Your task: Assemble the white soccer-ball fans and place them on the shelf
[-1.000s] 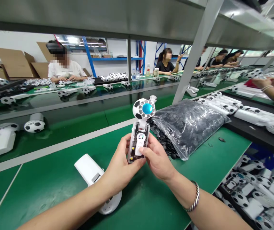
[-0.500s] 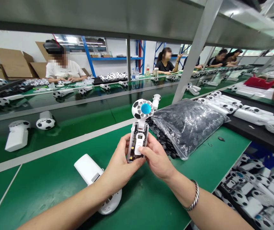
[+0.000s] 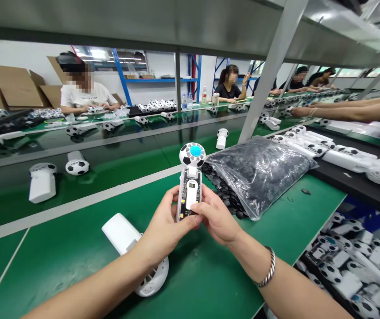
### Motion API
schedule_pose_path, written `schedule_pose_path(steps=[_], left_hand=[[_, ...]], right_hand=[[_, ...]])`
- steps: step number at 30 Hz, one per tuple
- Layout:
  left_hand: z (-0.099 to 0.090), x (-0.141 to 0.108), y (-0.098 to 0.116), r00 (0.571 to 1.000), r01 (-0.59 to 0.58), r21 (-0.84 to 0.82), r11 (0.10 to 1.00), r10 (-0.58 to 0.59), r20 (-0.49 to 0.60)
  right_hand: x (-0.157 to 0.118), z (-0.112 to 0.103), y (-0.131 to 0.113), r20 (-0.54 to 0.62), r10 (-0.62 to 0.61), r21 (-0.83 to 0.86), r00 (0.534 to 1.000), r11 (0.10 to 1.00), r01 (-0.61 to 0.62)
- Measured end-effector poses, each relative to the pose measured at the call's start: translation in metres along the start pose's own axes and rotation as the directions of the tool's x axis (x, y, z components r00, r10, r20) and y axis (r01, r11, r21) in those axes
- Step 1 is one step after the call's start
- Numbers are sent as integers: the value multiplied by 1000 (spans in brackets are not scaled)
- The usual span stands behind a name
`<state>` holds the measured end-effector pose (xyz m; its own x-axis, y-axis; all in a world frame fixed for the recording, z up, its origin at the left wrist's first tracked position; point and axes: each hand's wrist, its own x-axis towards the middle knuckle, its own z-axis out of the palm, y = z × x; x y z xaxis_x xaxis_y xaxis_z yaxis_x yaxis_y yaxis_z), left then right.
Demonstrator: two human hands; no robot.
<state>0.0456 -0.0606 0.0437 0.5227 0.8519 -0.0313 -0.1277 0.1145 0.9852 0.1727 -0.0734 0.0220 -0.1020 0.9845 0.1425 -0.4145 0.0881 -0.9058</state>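
A handheld fan [image 3: 192,156] with a football-patterned head and a blue centre is held upright before me. Its handle is clear-sided, with a dark circuit board and a white button panel showing inside. My left hand [image 3: 168,217] is closed around the handle's left side and lower end. My right hand [image 3: 217,215] grips the right side, its thumb on the lower part of the white panel. Partly under my left forearm, a second white fan [image 3: 120,230] lies on the green table [image 3: 60,266].
A clear plastic bag [image 3: 259,173] of small black parts lies beyond my right hand. Football fans ride the belt [image 3: 126,166]; more fill a black tray [image 3: 356,195] and a bin [image 3: 352,270] at right. A slanted metal post [image 3: 266,71] stands ahead. Co-workers sit opposite.
The fan in my hands has tipped slightly and shifted a little left and down. Nearby fans on the belt have moved right. A co-worker's arms now reach in from the right.
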Motion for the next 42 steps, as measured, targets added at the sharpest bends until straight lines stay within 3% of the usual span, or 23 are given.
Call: schedule_pose_path(steps=[20,23,28,31,35,42], left_hand=[[4,-1,4,1000,26,-42,999,-27,-10],[1,-2,6,999,46,-95,994,-45,20],[-5,-2,8,994,95,-270,958,-75,83],[-5,-2,9,995,97,-320,943,-82,59],[-4,-1,10,995,94,-283,954,-98,0],[-6,-1,9,995,44,-226,973,-62,-72]], right_hand=[[-1,1,-3,-19,-18,5,1000,1000,18],[0,0,-6,-61,8,53,998,999,-5],[7,-7,-9,-238,44,267,970,963,22],[12,-13,-12,-290,49,366,956,928,63],[14,-18,-16,-363,-25,353,932,922,162],[11,-15,-11,-358,-143,245,923,939,241]])
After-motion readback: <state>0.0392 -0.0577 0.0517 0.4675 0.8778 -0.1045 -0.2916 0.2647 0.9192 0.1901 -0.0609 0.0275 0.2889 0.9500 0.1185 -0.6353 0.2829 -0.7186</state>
